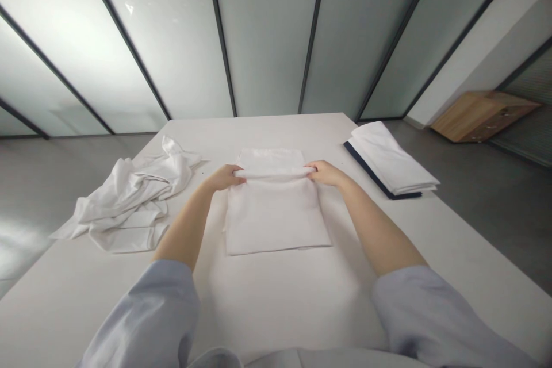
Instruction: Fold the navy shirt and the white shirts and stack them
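Observation:
A white cloth (pixel 278 218), folded into a rough rectangle, lies on the table in front of me. My left hand (pixel 228 177) pinches the left end of a raised fold that runs across the cloth's far part. At the right end of the same fold, my right hand (pixel 324 173) grips with thumb and fingers. Between the two hands the fold is held taut and level. Beyond it a flat strip of the cloth rests on the table. Whether the cloth is a garment or a plain sheet I cannot tell.
On the left of the white table (pixel 276 305) lies a crumpled heap of white fabric (pixel 133 198). A folded white cloth stack (pixel 392 158) sits at the right edge over a dark navy piece (pixel 366 169). Frosted glass panels (pixel 267 34) stand behind; a wooden cabinet (pixel 478 115) is far right.

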Demonstrator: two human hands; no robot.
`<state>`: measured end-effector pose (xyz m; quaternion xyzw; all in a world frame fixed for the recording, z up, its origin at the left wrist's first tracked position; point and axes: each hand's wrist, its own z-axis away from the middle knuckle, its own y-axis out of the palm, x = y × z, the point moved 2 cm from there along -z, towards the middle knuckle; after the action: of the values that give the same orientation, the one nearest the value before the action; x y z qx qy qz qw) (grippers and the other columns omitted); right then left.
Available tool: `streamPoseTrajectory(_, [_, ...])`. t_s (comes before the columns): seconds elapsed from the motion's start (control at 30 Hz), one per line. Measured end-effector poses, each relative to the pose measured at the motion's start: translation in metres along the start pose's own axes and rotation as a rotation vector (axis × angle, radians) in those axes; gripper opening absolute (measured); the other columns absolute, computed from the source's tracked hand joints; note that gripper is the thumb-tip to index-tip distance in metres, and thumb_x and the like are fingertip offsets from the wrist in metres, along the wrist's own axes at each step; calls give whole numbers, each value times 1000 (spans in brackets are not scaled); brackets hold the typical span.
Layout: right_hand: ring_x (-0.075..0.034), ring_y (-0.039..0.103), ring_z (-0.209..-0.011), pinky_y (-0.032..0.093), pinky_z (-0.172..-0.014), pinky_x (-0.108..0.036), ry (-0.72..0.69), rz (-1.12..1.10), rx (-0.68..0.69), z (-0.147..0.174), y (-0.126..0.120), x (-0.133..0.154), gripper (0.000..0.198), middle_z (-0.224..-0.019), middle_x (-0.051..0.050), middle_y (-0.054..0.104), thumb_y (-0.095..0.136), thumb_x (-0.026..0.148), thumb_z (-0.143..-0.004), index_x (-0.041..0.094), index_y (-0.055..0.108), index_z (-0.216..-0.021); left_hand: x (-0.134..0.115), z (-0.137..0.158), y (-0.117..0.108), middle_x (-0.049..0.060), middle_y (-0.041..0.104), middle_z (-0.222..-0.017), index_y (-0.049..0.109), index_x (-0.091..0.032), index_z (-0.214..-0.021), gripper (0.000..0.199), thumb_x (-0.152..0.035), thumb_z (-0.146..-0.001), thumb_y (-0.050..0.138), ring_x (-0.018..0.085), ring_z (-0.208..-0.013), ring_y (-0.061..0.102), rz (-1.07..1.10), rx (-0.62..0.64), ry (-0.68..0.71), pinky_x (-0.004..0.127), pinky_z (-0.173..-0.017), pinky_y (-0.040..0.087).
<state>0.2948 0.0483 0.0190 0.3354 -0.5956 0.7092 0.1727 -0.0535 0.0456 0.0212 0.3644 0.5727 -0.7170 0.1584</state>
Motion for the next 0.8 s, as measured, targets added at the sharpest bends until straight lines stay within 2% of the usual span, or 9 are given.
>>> streamPoseTrajectory(0.07, [-19,63,-78,48,-75,-25,-40,163,-84,-14,-17,10,22,-77,-2,71,59,10,-71,17,73,-86,-15,-12,-19,7,68,-92,69,-16,-105,41,-41,-73,64,24,-91,62,-172,-33,55,34,-84,49])
streamPoseTrajectory(0.1, [-20,62,-82,47,-79,-27,-70,235,-158,-23,-28,16,20,-79,-3,70,60,11,-72,17,73,-86,-24,-19,-30,8,67,-98,68,-17,-106,40,-40,-74,64,26,-99,60,-274,-89,97,36,-90,47])
streamPoseTrajectory(0.2, [-26,57,-103,43,-95,-36,-204,371,-439,-46,-64,40,19,-97,-10,67,61,15,-75,17,72,-91,-58,-36,-66,12,56,-126,66,-17,-108,39,-36,-74,66,32,-125,44,-521,-346,209,45,-105,35])
streamPoseTrajectory(0.3, [-29,51,-116,37,-102,-45,-359,387,-655,-54,-95,65,23,-115,-12,62,55,15,-80,18,68,-98,-92,-40,-93,12,38,-145,60,-18,-113,38,-32,-78,63,34,-136,29,-636,-586,261,52,-109,27])
streamPoseTrajectory(0.37, [-30,48,-121,36,-103,-47,-431,395,-741,-48,-105,75,26,-122,-12,59,51,15,-82,19,65,-103,-107,-34,-98,11,40,-144,56,-18,-117,38,-28,-80,59,33,-136,28,-675,-669,293,54,-109,24])
streamPoseTrajectory(0.47, [-30,42,-130,33,-106,-49,-472,434,-753,-24,-94,70,31,-134,-10,54,48,13,-81,20,62,-109,-104,-18,-79,12,55,-127,54,-18,-119,38,-21,-81,55,31,-128,41,-689,-675,299,51,-109,24])
streamPoseTrajectory(0.57, [-29,38,-136,31,-108,-48,-424,460,-604,5,-51,40,38,-132,-11,58,50,10,-78,20,60,-113,-68,0,-32,13,65,-108,56,-18,-115,36,-17,-80,52,30,-115,54,-678,-531,232,47,-107,28])
streamPoseTrajectory(0.7, [-25,54,-121,38,-104,-41,-307,440,-311,29,21,-10,41,-117,-8,68,51,5,-74,22,63,-110,-12,20,35,12,68,-101,61,-20,-109,34,-14,-76,55,29,-104,61,-696,-240,126,42,-100,37])
streamPoseTrajectory(0.8, [-24,63,-104,43,-97,-39,-187,378,-287,34,46,-32,37,-111,-8,70,51,6,-74,21,65,-104,9,30,53,13,67,-108,61,-21,-115,41,-13,-76,53,29,-109,59,-664,-241,47,39,-94,44])
